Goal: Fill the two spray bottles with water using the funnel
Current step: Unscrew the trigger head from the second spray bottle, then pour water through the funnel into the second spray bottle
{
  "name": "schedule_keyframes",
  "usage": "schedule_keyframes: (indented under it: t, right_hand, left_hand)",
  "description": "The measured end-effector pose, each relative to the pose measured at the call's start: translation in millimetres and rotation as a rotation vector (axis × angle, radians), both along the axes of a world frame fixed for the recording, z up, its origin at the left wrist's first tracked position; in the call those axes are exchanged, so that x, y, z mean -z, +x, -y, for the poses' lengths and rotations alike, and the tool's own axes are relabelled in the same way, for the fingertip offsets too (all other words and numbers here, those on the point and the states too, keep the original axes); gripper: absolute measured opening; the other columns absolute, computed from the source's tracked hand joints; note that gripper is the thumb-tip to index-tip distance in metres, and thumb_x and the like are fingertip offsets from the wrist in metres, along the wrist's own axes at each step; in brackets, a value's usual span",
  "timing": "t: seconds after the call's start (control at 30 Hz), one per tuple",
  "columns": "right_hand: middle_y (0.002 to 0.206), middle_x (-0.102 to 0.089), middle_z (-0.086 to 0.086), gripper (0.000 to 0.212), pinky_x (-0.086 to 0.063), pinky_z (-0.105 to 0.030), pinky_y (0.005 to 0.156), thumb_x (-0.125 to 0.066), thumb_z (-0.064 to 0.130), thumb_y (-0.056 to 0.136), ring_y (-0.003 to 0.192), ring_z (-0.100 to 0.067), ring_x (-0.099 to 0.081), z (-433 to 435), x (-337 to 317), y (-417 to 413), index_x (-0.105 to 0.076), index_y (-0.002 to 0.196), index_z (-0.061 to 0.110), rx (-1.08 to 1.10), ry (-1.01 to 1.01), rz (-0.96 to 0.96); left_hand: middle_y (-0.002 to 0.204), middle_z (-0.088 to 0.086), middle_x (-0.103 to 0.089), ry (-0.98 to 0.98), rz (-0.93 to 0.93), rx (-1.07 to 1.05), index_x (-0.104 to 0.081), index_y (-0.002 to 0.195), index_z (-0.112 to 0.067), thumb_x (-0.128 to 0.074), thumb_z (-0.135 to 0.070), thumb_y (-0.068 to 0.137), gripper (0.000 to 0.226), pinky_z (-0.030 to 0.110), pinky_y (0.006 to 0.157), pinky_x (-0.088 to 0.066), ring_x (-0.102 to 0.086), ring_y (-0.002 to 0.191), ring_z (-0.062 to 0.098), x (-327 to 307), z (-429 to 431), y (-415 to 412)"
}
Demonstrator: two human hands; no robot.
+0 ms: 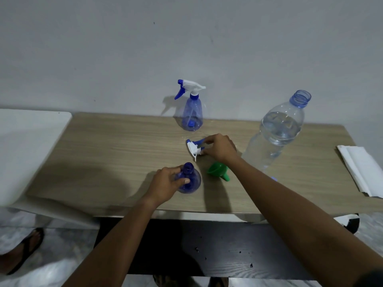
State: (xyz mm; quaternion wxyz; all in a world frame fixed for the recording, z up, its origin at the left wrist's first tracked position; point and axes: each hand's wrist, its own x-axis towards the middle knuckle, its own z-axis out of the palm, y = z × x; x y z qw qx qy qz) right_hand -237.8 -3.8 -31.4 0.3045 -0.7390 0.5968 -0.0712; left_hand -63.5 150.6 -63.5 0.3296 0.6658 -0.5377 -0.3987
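A blue spray bottle point(191, 112) with its white-and-blue spray head on stands upright at the back of the wooden table point(116, 154). A second blue bottle point(190, 181) stands uncapped near the front, and my left hand point(165, 184) grips its side. My right hand point(219, 148) holds the removed spray head point(194, 147), which rests on the tabletop. A green funnel point(217, 169) lies on its side between the two hands. A large clear water bottle point(277, 131), uncapped and mostly full, stands to the right.
A white folded cloth or paper point(360, 170) lies at the table's right edge. A white surface point(24, 146) adjoins the table on the left. A dark lower shelf point(217, 251) sits under the table. A sandalled foot point(22, 249) shows at the lower left.
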Motion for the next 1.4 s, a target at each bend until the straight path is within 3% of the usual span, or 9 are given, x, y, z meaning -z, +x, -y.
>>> schedule_keyframes:
  t: [0.17, 0.33, 0.57, 0.67, 0.8, 0.93, 1.03, 1.23, 1.4]
  right_hand:
    - [0.131, -0.068, 0.0, 0.045, -0.04, -0.024, 0.092, -0.078, 0.032, 0.083, 0.122, -0.021, -0.059, -55, -12, -27, -0.069, 0.126, 0.022, 0.008, -0.251, 0.16]
    - [0.157, -0.038, -0.01, 0.09, -0.038, -0.034, 0.11, -0.087, 0.032, 0.075, 0.14, -0.027, -0.042, -86, 8, -49, -0.04, 0.151, 0.02, 0.079, -0.097, 0.169]
    - [0.139, -0.059, -0.011, 0.089, -0.045, -0.032, 0.099, -0.087, 0.028, 0.076, 0.127, -0.028, -0.055, -87, 14, -53, -0.042, 0.151, 0.011, 0.147, -0.034, 0.303]
    - [0.134, -0.062, -0.008, 0.091, -0.051, -0.035, 0.101, -0.089, 0.021, 0.074, 0.119, -0.023, -0.061, -91, 9, -56, -0.042, 0.151, 0.012, 0.213, -0.025, 0.527]
    - [0.12, -0.07, 0.0, 0.069, -0.056, -0.036, 0.093, -0.087, 0.008, 0.075, 0.105, -0.011, -0.069, -88, -14, -62, -0.057, 0.136, 0.011, 0.202, 0.11, 0.927]
    - [0.117, -0.073, 0.0, 0.077, -0.053, -0.03, 0.098, -0.079, 0.002, 0.081, 0.109, -0.012, -0.069, -81, -39, -66, -0.042, 0.149, 0.004, 0.205, 0.374, 1.239]
    - [0.11, -0.075, 0.002, 0.068, -0.056, -0.026, 0.092, -0.067, -0.006, 0.087, 0.104, -0.011, -0.07, -76, -42, -70, -0.041, 0.149, 0.002, 0.142, 0.436, 1.267]
    - [0.134, -0.066, -0.007, 0.085, -0.05, -0.032, 0.105, -0.08, 0.006, 0.075, 0.127, -0.021, -0.061, -75, -37, -70, -0.041, 0.15, 0.008, 0.067, 0.422, 1.162]
    - [0.139, -0.062, -0.008, 0.083, -0.048, -0.034, 0.109, -0.075, -0.01, 0.081, 0.128, -0.018, -0.06, -74, -27, -72, -0.037, 0.153, 0.006, 0.008, 0.404, 1.091]
  left_hand:
    - [0.097, -0.004, -0.077, 0.002, 0.009, 0.007, -0.075, 0.113, -0.022, -0.075, -0.014, 0.085, 0.029, 0.005, 0.074, -0.044, -0.066, 0.089, 0.0, -8, -3, -5]
    - [0.097, -0.007, -0.074, -0.007, 0.07, 0.012, -0.072, 0.115, -0.025, -0.073, -0.02, 0.088, 0.027, 0.007, 0.072, -0.04, -0.063, 0.089, 0.0, -11, -7, -11]
    - [0.096, -0.003, -0.075, 0.001, 0.192, -0.028, -0.072, 0.115, -0.025, -0.073, -0.025, 0.087, 0.028, 0.008, 0.071, -0.04, -0.065, 0.087, 0.004, -10, -7, -16]
    - [0.087, -0.006, -0.074, -0.004, 0.19, -0.026, -0.074, 0.108, -0.026, -0.073, -0.024, 0.087, 0.021, 0.009, 0.066, -0.04, -0.062, 0.077, -0.002, -11, -8, -21]
    - [0.067, -0.002, -0.065, 0.007, 0.196, -0.018, -0.071, 0.08, -0.019, -0.073, -0.024, 0.086, 0.008, 0.03, 0.063, -0.041, -0.056, 0.063, 0.009, -12, -1, -31]
    - [0.074, 0.001, -0.07, 0.026, 0.173, 0.04, -0.073, 0.081, -0.025, -0.073, -0.024, 0.086, 0.005, 0.031, 0.068, -0.042, -0.06, 0.069, 0.015, -15, 9, -46]
    - [0.08, 0.001, -0.073, 0.027, 0.133, 0.055, -0.075, 0.088, -0.025, -0.072, -0.022, 0.087, 0.004, 0.031, 0.073, -0.044, -0.064, 0.074, 0.018, -17, 14, -55]
    - [0.071, 0.001, -0.068, 0.036, 0.141, 0.026, -0.061, 0.06, -0.035, -0.074, -0.022, 0.086, 0.032, 0.041, 0.076, -0.049, -0.062, 0.071, 0.022, -18, 18, -66]
    - [0.082, 0.006, -0.073, 0.05, 0.14, 0.017, -0.064, 0.071, -0.029, -0.073, -0.027, 0.085, 0.016, 0.049, 0.082, -0.052, -0.067, 0.078, 0.021, -15, 19, -68]
